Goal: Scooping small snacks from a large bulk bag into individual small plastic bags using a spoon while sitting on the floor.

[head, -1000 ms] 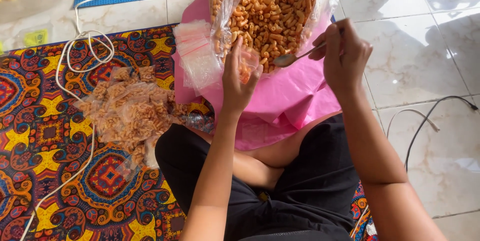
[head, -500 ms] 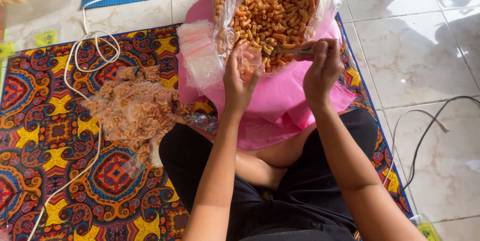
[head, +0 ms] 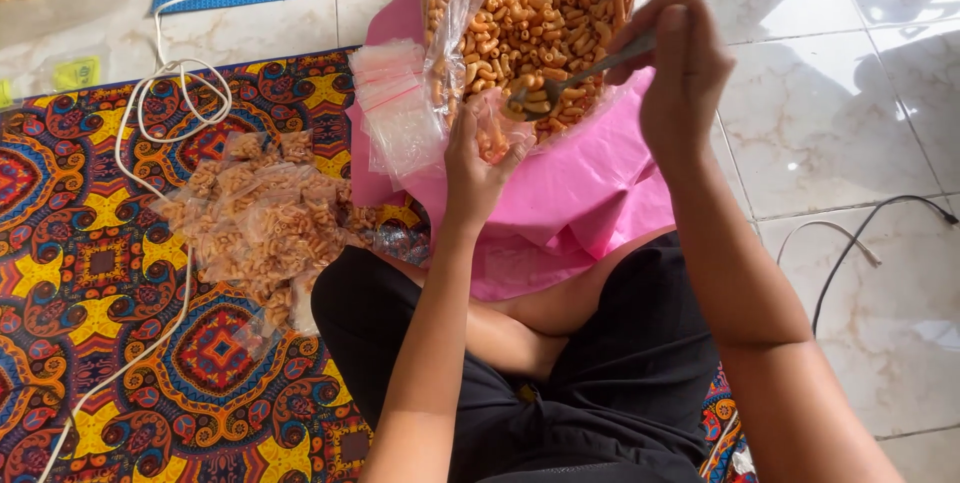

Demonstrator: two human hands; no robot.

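The right hand (head: pixel 682 68), in the upper right of the frame, is closed around the handle of a metal spoon (head: pixel 570 80), fingers wrapped over its end. The spoon's long axis slants down and to the left from that fist, so its bowl, loaded with a few orange macaroni pieces, sits at the lower left end, just above the small clear bag (head: pixel 490 138). The left hand (head: pixel 470 178), at the centre of the frame, pinches that small bag from below, fingers closed on the plastic and keeping its mouth turned up toward the spoon; some pieces already lie inside it. The bowl of the spoon is nearer to the left hand than to the right, almost touching the bag's rim. Behind both, at the top centre, stands the big clear sack (head: pixel 545 13) full of the same fried snack, resting on a pink plastic sheet (head: pixel 590 213) spread over the person's lap. A stack of empty small bags (head: pixel 395 108) lies just left of the sack. Further left, on the patterned mat (head: pixel 90 273), a heap of filled bags (head: pixel 265 218) sits beside a white cord (head: pixel 150 123).
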